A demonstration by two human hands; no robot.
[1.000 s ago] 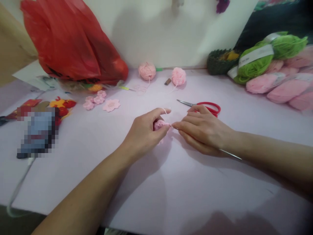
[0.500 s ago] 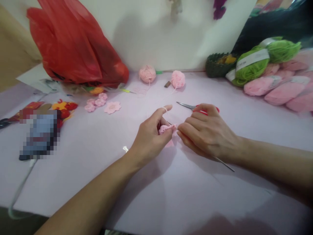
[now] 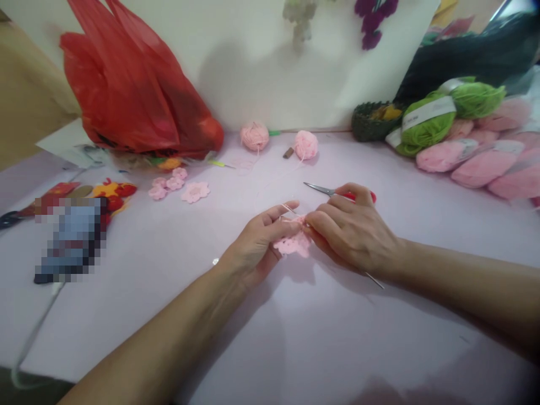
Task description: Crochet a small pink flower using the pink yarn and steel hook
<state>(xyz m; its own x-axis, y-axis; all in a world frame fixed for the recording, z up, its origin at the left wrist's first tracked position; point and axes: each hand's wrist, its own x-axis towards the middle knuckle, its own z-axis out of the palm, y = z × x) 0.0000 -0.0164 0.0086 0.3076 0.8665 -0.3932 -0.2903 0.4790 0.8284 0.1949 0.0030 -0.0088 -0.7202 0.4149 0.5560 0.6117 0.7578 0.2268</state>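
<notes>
Between my hands is a pink crochet piece with a scalloped edge. My left hand pinches it between thumb and fingers, and a pink strand runs over the raised index finger. My right hand is closed around a thin metal crochet hook, whose shaft sticks out below the palm. The hook's tip is hidden at the piece, where the right fingertips meet it. Just behind the right hand lie scissors with red handles, partly covered by that hand.
Two pink yarn balls sit along the wall. Crocheted pink flowers lie left of centre before a red plastic bag. A blurred-out device with a cable is at left. Green yarn and pink skeins are piled right.
My left hand has turned the crochet piece, so more of its scalloped edge shows below the thumb. The raised left index finger is lower. Less of the hook's shaft sticks out behind my right hand.
</notes>
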